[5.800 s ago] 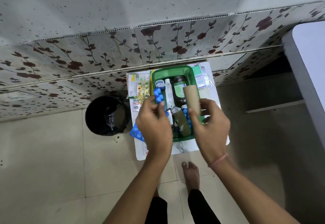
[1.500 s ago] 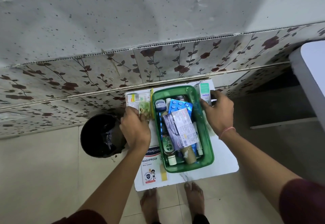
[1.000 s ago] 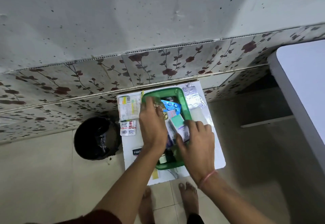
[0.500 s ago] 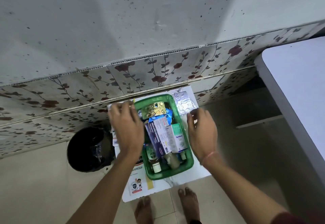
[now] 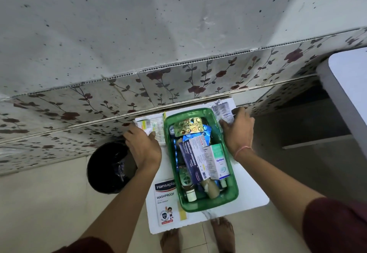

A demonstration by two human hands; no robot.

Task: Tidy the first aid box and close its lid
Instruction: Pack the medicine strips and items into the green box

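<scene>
I have both hands flanking the green first aid box, which sits between them on the white worktop. Left hand presses flat on a strip pack; right hand pinches a foil sachet, likely the next items in. Box holds blister strips, cartons, bottles. No lid visible.

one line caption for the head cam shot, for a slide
Both hands reach for loose medicine packs beside the filled green first aid box: left hand on a strip, right hand on a silver blister pack.
</scene>
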